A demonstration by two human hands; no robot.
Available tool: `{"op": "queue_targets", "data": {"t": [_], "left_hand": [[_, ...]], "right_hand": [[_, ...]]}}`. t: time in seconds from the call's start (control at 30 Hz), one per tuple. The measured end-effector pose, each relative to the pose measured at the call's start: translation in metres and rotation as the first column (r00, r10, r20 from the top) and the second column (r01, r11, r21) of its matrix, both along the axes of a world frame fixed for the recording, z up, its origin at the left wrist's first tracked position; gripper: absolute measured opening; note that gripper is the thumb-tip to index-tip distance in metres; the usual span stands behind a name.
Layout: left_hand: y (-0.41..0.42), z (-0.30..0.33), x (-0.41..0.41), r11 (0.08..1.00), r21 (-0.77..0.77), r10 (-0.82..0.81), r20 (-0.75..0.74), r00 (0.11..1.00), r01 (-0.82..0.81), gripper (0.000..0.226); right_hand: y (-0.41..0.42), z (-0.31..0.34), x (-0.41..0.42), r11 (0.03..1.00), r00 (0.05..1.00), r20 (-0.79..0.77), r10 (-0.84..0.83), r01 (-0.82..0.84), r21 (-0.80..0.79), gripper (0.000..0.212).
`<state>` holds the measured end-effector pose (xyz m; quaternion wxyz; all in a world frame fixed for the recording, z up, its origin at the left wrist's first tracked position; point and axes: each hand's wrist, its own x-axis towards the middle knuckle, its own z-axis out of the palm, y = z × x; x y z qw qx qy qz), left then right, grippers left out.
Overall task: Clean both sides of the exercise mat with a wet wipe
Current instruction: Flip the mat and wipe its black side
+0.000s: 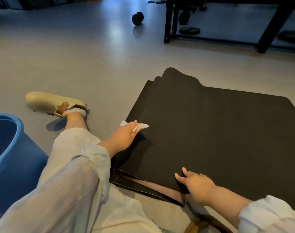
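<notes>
Head view: left hand [125, 134] presses wet wipe [141, 126] onto mat [210, 132].

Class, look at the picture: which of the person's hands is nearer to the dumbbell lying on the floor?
Left. The left hand presses the wipe on the mat's far-left part, closer to the dumbbell; the right hand holds the mat's near edge, farther away.

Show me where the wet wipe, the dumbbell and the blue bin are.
wet wipe [142, 127], head view, on its white fold past the fingertips.
dumbbell [137, 18], head view, on its near round end.
blue bin [17, 158], head view, on its outer wall.
</notes>
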<state>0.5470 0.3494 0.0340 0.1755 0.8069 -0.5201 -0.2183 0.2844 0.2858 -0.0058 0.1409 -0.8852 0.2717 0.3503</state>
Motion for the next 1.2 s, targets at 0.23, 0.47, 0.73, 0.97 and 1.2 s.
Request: {"op": "queue_targets", "data": {"t": [0.23,0.47,0.73,0.97,1.2], "left_hand": [[-0.005,-0.015,0.038,0.969,0.057,-0.244,0.128,0.961,0.239,0.036],[-0.026,-0.017,0.050,0.939,-0.103,-0.329,0.008,0.944,0.328,0.022],[-0.059,-0.036,0.080,0.995,0.067,-0.070,-0.135,0.988,0.080,0.059],[-0.049,-0.053,0.113,0.912,0.372,-0.086,-0.242,0.966,0.175,0.060],[-0.051,-0.053,0.115,0.902,0.382,-0.086,-0.293,0.952,0.199,0.056]], "right_hand": [[-0.032,0.045,0.072,0.987,0.811,0.583,-0.046,0.127,-0.098,0.064],[-0.042,0.038,0.162,0.997,0.666,0.742,0.077,-0.034,-0.072,0.072],[-0.124,0.021,0.214,0.971,0.614,0.788,-0.035,0.208,-0.119,0.013],[-0.185,0.025,0.263,0.789,0.772,0.626,0.110,0.316,-0.528,0.022],[-0.177,-0.022,0.260,0.978,0.826,0.538,0.168,-0.071,-0.197,0.031]]}}
